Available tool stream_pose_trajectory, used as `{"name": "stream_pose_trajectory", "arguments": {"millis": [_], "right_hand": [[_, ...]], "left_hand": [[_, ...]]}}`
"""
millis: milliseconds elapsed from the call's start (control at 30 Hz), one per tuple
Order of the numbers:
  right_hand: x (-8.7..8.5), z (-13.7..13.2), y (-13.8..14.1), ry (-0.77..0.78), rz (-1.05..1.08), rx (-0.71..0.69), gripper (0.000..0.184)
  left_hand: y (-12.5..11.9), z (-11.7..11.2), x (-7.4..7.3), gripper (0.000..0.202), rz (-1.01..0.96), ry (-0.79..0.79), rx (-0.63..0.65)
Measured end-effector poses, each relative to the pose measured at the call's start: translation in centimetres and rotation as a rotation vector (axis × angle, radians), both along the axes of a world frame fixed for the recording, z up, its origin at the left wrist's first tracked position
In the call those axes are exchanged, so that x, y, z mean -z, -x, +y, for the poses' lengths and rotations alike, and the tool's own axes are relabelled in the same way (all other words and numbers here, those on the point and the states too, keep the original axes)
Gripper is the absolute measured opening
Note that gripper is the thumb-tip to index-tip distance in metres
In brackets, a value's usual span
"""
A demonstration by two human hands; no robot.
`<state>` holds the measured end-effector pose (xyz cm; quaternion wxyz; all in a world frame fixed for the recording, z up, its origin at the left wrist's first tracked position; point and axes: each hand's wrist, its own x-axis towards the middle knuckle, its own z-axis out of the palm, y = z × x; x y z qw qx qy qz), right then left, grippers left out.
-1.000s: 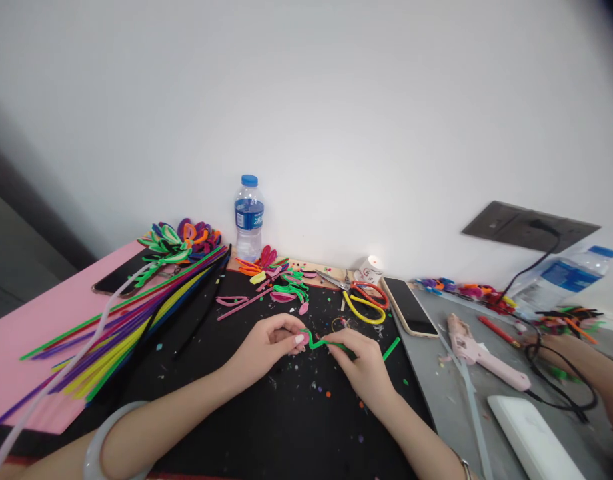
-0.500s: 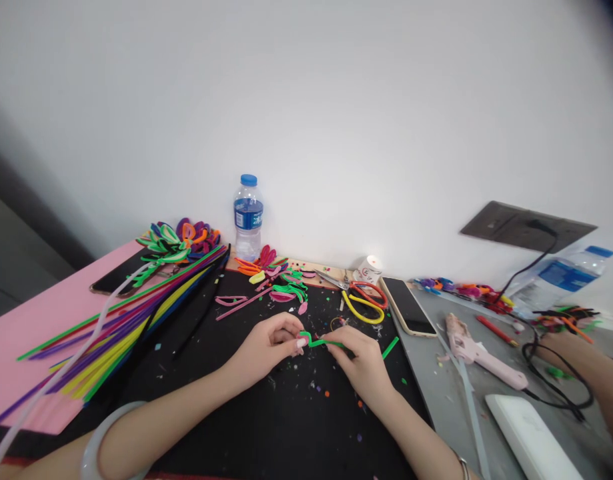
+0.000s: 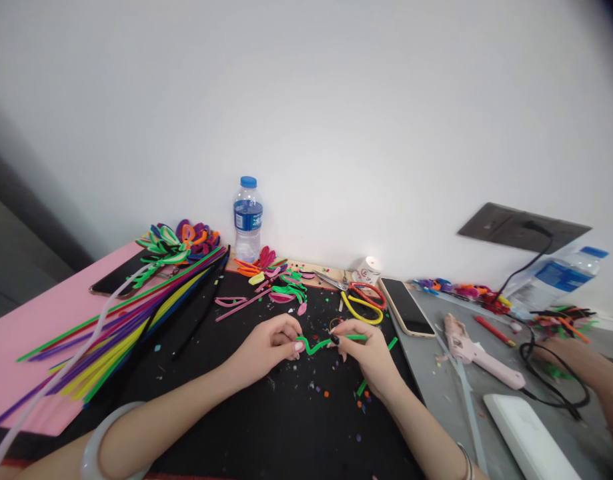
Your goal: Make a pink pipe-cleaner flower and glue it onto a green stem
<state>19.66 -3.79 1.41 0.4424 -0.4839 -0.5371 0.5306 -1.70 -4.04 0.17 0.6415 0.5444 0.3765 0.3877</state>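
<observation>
A green pipe cleaner (image 3: pixel 318 346), bent in a zigzag, stretches between my two hands above the black mat (image 3: pixel 286 427). My left hand (image 3: pixel 272 343) pinches its left end, where a bit of pink shows at the fingertips. Thumb and fingers of my right hand (image 3: pixel 362 348) close on it farther right, and its free end runs back towards the palm. Another green pipe cleaner (image 3: pixel 393 343) lies on the mat, partly hidden under my right hand. Scissors (image 3: pixel 362 307) with red and yellow handles rest just beyond my right hand.
Loose pipe cleaners (image 3: pixel 131 327) fan out at left beside a bottle (image 3: pixel 248 220). Cut pieces (image 3: pixel 289 290) lie behind my hands. To the right are a phone (image 3: pixel 407 308), a pink glue gun (image 3: pixel 481 357), a white case (image 3: pixel 529 437) and another person's hand (image 3: pixel 561 357).
My right hand has turned and shifted its fingers along the green pipe cleaner, so more of it shows. The bend near my left hand has opened wider. My left hand has barely moved.
</observation>
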Motion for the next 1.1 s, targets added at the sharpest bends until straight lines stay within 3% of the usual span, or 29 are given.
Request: {"name": "stream_pose_trajectory", "arguments": {"millis": [133,533,1100], "right_hand": [[0.00,0.02,-0.10,0.076,0.194,-0.014,0.011],[-0.75,-0.27,0.41,0.101,0.191,-0.039,0.011],[-0.71,-0.29,0.54,0.123,0.180,-0.032,0.012]], "left_hand": [[-0.13,-0.05,0.00,0.022,-0.040,0.062,0.006],[-0.13,-0.23,0.13,0.037,-0.065,0.061,0.024],[-0.23,-0.30,0.02,0.022,0.007,0.012,0.104]]}}
